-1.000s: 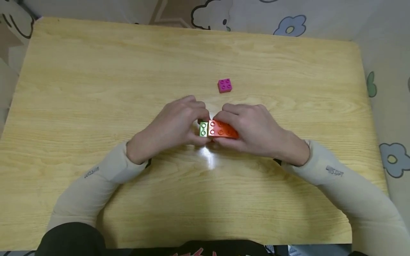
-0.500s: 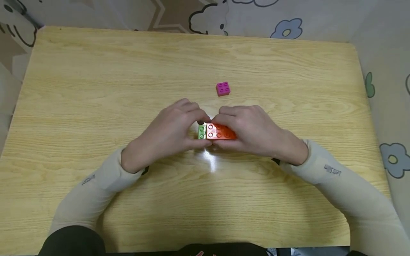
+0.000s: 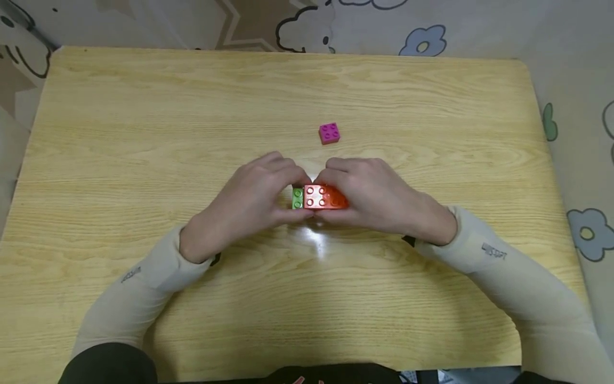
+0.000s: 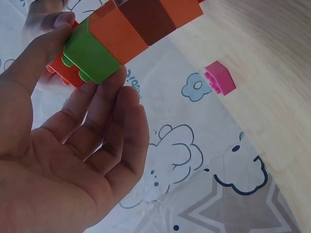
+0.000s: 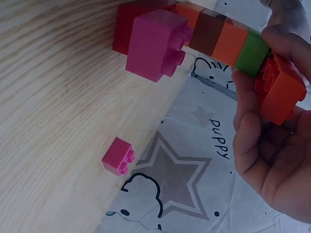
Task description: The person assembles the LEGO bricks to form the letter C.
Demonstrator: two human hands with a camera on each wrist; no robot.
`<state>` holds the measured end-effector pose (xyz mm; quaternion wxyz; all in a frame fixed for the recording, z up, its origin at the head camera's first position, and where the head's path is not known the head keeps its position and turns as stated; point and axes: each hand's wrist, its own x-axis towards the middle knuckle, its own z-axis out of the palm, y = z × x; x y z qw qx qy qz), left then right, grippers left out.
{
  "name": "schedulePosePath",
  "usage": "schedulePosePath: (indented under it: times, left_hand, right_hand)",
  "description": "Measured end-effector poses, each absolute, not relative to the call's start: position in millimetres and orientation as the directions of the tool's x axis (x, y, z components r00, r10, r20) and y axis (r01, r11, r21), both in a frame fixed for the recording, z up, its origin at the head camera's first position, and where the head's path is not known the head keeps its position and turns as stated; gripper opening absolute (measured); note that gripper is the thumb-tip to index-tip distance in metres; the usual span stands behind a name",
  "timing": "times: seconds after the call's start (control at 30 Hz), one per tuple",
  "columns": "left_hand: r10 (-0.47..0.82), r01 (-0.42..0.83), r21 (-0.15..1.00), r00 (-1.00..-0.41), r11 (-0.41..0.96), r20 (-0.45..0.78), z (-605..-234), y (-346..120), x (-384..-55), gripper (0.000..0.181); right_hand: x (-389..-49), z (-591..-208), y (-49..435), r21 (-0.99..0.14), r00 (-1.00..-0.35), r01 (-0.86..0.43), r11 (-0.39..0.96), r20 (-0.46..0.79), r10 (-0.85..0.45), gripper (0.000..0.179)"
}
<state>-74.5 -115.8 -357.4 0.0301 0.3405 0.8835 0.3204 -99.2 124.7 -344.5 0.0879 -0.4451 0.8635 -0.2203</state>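
Observation:
My right hand (image 3: 371, 192) grips an orange-red toy building brick (image 3: 321, 197) between thumb and fingers. This brick sits partly over a green brick (image 3: 297, 198), leaving one row of green studs showing. With thumb and fingertips, my left hand (image 3: 256, 194) pinches around the green brick from the other side. The right wrist view shows the green brick (image 5: 252, 52) topping a column of orange (image 5: 229, 42), brown (image 5: 207, 33) and further orange bricks. At its foot are a red brick (image 5: 121, 29) and a magenta brick (image 5: 150, 46); how these join is unclear.
A loose magenta brick (image 3: 329, 133) with studs up lies beyond the hands on the wooden table (image 3: 168, 106). Patterned wall covering (image 3: 566, 160) borders the table at the back and right.
Hands and bricks keep nearly the same place; the head view has shifted slightly. The left fingertips sit a little closer around the green brick, and the right hand keeps its grip.

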Motion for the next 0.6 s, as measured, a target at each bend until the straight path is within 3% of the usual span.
schedulePosePath:
  times: [0.23,0.47,0.6]
  left_hand:
    - [0.614,0.576,0.613,-0.769,0.541,0.18,-361.1,-112.7,-73.6,0.032]
    - [0.616,0.591,0.608,-0.761,0.53,0.204,-364.4,-112.9,-74.7,0.03]
    - [0.617,0.591,0.603,-0.762,0.536,0.2,-364.1,-112.9,-74.4,0.03]
  right_hand:
    - [-108.2,-342.3,141.5,-0.519,-0.609,-0.692,0.501,0.047,-0.792,0.048]
    - [-137.9,-341.0,163.0,-0.65,-0.731,-0.513,0.56,-0.012,-0.683,0.032]
    - [-160.1,-354.3,162.8,-0.596,-0.786,-0.487,0.639,-0.02,-0.617,0.034]
